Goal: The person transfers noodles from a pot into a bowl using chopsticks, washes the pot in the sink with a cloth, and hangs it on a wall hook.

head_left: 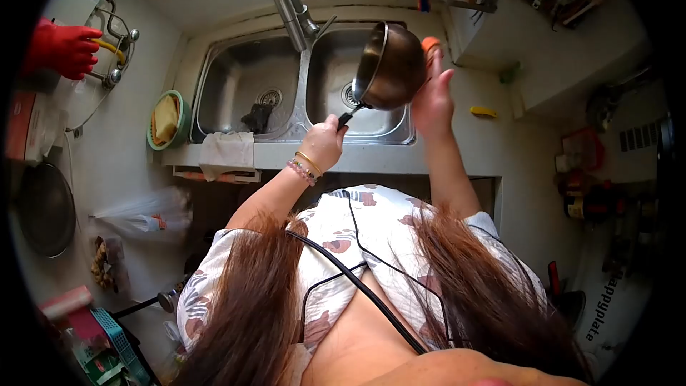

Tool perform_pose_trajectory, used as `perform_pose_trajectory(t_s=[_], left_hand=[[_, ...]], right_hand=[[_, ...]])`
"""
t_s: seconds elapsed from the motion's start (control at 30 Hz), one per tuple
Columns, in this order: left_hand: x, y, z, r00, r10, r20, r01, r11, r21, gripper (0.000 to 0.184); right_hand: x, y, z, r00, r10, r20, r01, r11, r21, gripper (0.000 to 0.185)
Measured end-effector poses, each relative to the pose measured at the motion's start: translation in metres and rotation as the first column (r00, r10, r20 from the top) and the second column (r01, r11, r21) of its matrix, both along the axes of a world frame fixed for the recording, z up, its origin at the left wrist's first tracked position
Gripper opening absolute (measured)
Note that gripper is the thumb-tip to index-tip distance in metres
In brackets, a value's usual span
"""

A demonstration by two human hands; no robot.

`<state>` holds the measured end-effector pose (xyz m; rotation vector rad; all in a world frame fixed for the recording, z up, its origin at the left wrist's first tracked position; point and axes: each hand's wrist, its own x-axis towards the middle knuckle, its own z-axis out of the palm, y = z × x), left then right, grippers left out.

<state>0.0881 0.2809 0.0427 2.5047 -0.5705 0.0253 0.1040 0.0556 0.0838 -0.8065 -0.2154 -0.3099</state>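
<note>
My left hand (323, 144) is closed around the black handle of a metal saucepan (395, 66). The pan is tilted on its side over the right sink basin (334, 51), its opening turned left. Against the pan's outer wall on the right is my right hand (434, 100), blurred, its thumb held away from the fingers. A small orange pad (430, 44) shows at those fingertips, mostly hidden between hand and pan. Behind the pan, the steel faucet (287, 11) hangs over the divider; I cannot make out running water.
In the left basin (227, 75) lies a dark rag (257, 118). A white cloth (226, 155) drapes over the front edge. Left stands a green bowl (184, 132) with a yellow sponge-like block (167, 119). A yellow object (484, 111) rests on the right counter. Red gloves (68, 50) hang left.
</note>
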Motion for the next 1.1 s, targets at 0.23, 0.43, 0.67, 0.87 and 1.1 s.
perform_pose_trajectory(t_s=[0.23, 0.43, 0.67, 0.87, 1.1], left_hand=[[-0.01, 0.009, 0.035, 0.956, -0.16, 0.247, 0.185, 0.979, -0.08, 0.018], [-0.014, 0.014, 0.032, 0.969, -0.154, 0.196, 0.165, 0.985, -0.045, 0.021], [-0.011, 0.02, 0.021, 0.313, -0.618, -0.721, -0.349, 0.632, -0.692, 0.017], [-0.009, 0.01, 0.002, -0.029, -0.896, -0.443, -0.677, 0.343, -0.651, 0.007], [0.011, 0.037, -0.004, -0.081, -0.894, -0.44, -0.638, 0.386, -0.667, 0.02]], right_hand=[[0.043, -0.048, -0.039, 0.796, 0.559, 0.23, -0.595, 0.655, 0.465, 0.047], [-0.004, -0.117, -0.033, 0.944, -0.22, -0.245, 0.219, 0.975, -0.032, 0.031], [-0.041, -0.147, 0.014, 0.999, 0.002, 0.04, -0.004, 0.999, 0.054, 0.04], [-0.041, -0.103, 0.025, 0.982, -0.025, 0.189, -0.02, 0.972, 0.235, 0.051], [-0.017, -0.07, 0.022, 0.998, -0.064, -0.006, 0.064, 0.978, 0.198, 0.049]])
